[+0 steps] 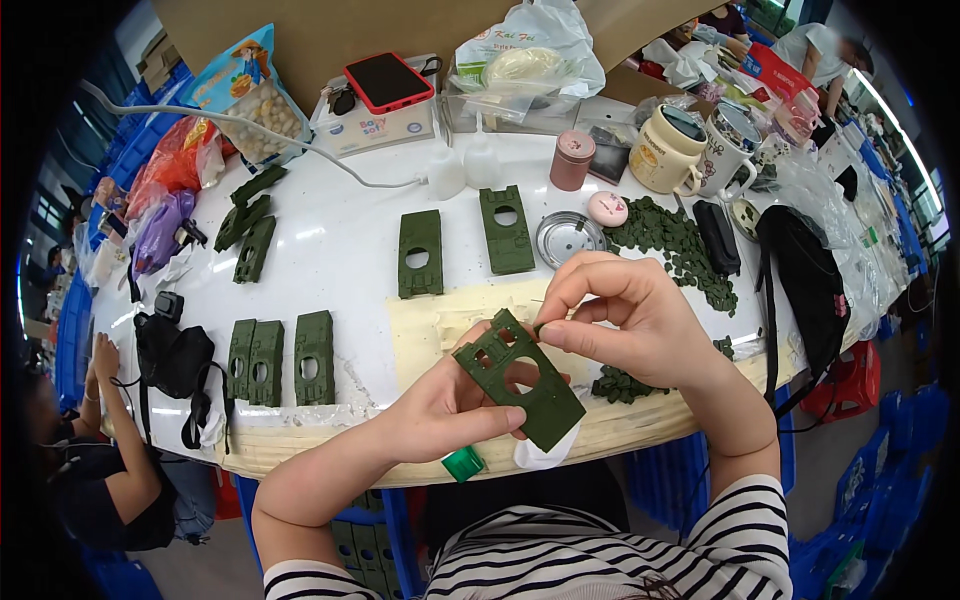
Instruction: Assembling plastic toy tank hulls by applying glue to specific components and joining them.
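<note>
My left hand [450, 400] grips a dark green plastic toy tank hull [550, 402], tilted, with a large round hole in its deck and smaller openings at its far end. My right hand [625, 315] is closed in a pinch at that far end, on a small dark green piece [541, 329] that is mostly hidden by the fingertips. Just beyond my hands lie two similar hulls, one on the left [420, 255] and one on the right [507, 230]. A heap of small green parts [670, 240] spreads to the right, with a smaller pile [625, 385] by my right wrist.
More hulls [314, 358] lie at the left, near a black bag [172, 355]. White squeeze bottles [481, 160], a round metal tin [570, 240], a pink canister [572, 160] and mugs [665, 150] stand farther back. A black backpack [803, 280] hangs at the right edge. Another person [110, 470] sits at left.
</note>
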Tool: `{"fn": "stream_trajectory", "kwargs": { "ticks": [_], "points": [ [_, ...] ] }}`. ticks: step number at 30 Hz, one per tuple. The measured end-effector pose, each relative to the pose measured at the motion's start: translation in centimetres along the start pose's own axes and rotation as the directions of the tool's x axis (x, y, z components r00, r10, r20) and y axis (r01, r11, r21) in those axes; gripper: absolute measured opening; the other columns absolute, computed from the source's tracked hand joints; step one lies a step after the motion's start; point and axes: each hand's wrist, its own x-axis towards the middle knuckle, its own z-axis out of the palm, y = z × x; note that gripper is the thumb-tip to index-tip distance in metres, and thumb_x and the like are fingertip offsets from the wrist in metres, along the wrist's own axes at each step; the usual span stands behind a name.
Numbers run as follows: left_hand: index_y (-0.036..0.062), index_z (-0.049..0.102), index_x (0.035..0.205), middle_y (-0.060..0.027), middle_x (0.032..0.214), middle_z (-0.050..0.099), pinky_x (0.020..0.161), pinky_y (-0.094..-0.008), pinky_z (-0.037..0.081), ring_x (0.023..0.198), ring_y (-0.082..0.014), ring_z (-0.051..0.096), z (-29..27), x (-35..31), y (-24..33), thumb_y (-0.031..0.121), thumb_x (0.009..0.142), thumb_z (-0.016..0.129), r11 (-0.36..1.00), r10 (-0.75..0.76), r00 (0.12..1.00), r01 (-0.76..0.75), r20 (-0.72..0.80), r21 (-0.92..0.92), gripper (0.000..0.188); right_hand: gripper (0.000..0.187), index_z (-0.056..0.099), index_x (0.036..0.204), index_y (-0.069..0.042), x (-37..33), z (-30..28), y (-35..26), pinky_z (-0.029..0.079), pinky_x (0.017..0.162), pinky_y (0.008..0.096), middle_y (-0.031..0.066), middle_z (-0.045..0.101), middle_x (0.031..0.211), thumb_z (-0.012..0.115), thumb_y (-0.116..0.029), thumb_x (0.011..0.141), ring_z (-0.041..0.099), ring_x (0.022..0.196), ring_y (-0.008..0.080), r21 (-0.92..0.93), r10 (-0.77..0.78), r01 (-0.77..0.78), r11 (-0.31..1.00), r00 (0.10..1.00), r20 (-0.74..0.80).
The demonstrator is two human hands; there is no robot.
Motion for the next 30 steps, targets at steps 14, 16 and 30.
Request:
{"fn": "stream_trajectory", "kwargs": {
  "ticks": [14, 16, 30],
  "points": [
    [0.0076, 0.020, 0.143, -0.0115, 0.122, 0.047, 0.093, -0.0333, 0.045, 0.116, -0.0171, 0.048, 0.3, -0.3, -0.2, -0.002, 0.087, 0.055, 0.999, -0.021, 1.000, 0.021, 0.000, 0.039, 0.067, 0.007, 0.068, 0.085, -0.001, -0.2, 0.6, 0.4, 0.049, 0.066, 0.0220, 0.0040, 0.064, 0.081, 0.070, -0.003, 0.079, 0.059, 0.071, 0.0090, -0.208, -0.208, 0.206, 0.956, 0.978, 0.010],
    [0.0077, 0.021, 0.142, -0.0114, 0.123, 0.046, 0.093, -0.0330, 0.044, 0.116, -0.0168, 0.048, 0.4, -0.4, -0.1, -0.002, 0.087, 0.056, 0.999, -0.033, 0.999, 0.033, -0.015, 0.033, 0.066, 0.007, 0.068, 0.085, -0.001, -0.6, 1.1, -0.6, 0.049, 0.062, 0.0217, 0.0038, 0.067, 0.075, 0.070, -0.003, 0.079, 0.060, 0.067, 0.0088, -0.255, -0.177, 0.162, 0.953, 0.984, -0.036],
    [0.0062, 0.024, 0.139, -0.0076, 0.122, 0.046, 0.093, -0.0316, 0.043, 0.117, -0.0136, 0.047, 0.8, -0.2, 0.0, -0.006, 0.085, 0.056, 0.998, -0.027, 0.998, 0.029, -0.051, 0.050, 0.063, 0.007, 0.069, 0.084, -0.003, -0.8, 1.8, -0.6, 0.045, 0.058, 0.0241, 0.0040, 0.065, 0.075, 0.071, -0.003, 0.076, 0.057, 0.067, 0.0121, -0.296, -0.204, 0.203, 0.933, 0.979, 0.026]
  ]
}}
